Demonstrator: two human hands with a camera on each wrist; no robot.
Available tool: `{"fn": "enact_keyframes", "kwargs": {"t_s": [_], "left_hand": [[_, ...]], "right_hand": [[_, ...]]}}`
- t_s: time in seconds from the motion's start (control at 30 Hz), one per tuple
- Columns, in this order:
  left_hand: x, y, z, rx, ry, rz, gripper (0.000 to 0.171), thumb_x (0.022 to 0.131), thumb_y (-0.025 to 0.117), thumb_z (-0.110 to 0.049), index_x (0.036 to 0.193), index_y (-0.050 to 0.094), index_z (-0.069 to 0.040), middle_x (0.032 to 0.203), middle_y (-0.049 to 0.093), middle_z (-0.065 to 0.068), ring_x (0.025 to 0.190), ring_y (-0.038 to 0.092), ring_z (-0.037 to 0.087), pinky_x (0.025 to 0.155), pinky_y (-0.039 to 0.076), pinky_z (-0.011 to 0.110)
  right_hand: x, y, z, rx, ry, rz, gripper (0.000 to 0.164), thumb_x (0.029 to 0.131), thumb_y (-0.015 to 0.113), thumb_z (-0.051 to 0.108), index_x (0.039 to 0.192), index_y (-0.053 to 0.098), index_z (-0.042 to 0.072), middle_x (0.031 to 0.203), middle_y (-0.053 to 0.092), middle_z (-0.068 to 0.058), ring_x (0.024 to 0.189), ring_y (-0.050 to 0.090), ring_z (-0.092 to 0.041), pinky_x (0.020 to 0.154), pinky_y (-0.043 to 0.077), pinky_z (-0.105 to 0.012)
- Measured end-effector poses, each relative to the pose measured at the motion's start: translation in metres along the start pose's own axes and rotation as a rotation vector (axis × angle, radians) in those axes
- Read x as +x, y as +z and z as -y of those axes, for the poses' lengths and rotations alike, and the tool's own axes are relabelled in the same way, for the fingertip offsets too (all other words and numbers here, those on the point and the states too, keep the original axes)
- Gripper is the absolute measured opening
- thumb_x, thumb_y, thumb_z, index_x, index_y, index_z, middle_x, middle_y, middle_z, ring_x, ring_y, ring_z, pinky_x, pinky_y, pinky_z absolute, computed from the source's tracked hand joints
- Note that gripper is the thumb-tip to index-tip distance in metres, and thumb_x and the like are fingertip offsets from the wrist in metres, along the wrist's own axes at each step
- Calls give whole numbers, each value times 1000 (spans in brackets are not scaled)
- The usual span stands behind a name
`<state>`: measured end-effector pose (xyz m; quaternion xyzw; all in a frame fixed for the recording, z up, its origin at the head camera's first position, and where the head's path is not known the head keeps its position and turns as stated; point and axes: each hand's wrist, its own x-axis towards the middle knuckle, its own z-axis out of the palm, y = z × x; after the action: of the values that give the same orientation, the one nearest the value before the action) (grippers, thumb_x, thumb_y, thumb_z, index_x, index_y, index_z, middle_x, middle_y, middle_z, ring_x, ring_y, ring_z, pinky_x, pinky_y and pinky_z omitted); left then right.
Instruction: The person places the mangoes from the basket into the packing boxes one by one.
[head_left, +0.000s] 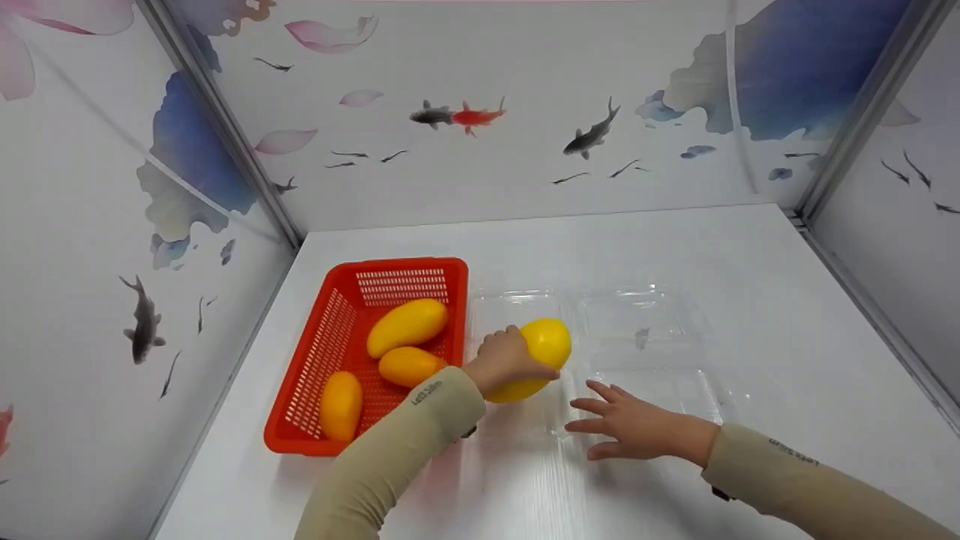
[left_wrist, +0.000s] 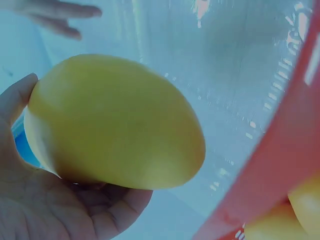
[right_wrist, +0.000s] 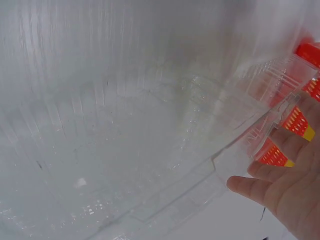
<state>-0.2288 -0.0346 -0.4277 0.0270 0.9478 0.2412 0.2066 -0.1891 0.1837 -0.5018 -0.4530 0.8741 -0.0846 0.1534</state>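
Note:
My left hand (head_left: 506, 361) grips a large yellow mango (head_left: 550, 345), with the thumb on one side and curled fingers on the other. In the left wrist view the mango (left_wrist: 120, 122) fills the palm side of the hand. Below it lies a clear plastic container (head_left: 517, 427), just right of the red basket. My right hand (head_left: 630, 424) holds nothing; its fingers are spread over another clear plastic container (head_left: 667, 386). The right wrist view shows those straight fingers (right_wrist: 250, 190) beside the container's see-through wall (right_wrist: 165, 200).
A red perforated basket (head_left: 275, 431) stands at the left with three more mangoes (head_left: 409, 326) in it. Farther back on the white table (head_left: 675, 236) lies more clear packaging (head_left: 634, 315). Printed panels (head_left: 525, 60) wall in the table at the back and both sides.

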Motion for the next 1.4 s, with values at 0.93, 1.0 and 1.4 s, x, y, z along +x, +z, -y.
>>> {"fn": "enact_keyframes", "kwargs": {"t_s": [0.93,1.0,1.4], "left_hand": [[7,61,9,-110,-132,130,58,61,81,-41,105,55,-13,86,55,1,80,50,21,76,46,39],[8,59,8,-95,-125,137,61,61,81,-42,108,54,-11,87,55,2,81,50,22,76,46,39],[17,-16,7,-2,33,118,82,83,64,-38,145,21,-7,147,30,11,133,32,24,108,26,42]], "right_hand": [[-1,6,1,111,21,-74,44,87,52,46,121,61,21,148,18,-22,131,17,-50,99,21,-66],[-1,6,1,96,6,-86,44,88,51,47,121,61,20,147,20,-23,130,18,-52,98,22,-66],[1,5,-2,82,29,-91,55,88,47,50,130,51,15,147,23,-20,131,23,-47,101,22,-61]]}}
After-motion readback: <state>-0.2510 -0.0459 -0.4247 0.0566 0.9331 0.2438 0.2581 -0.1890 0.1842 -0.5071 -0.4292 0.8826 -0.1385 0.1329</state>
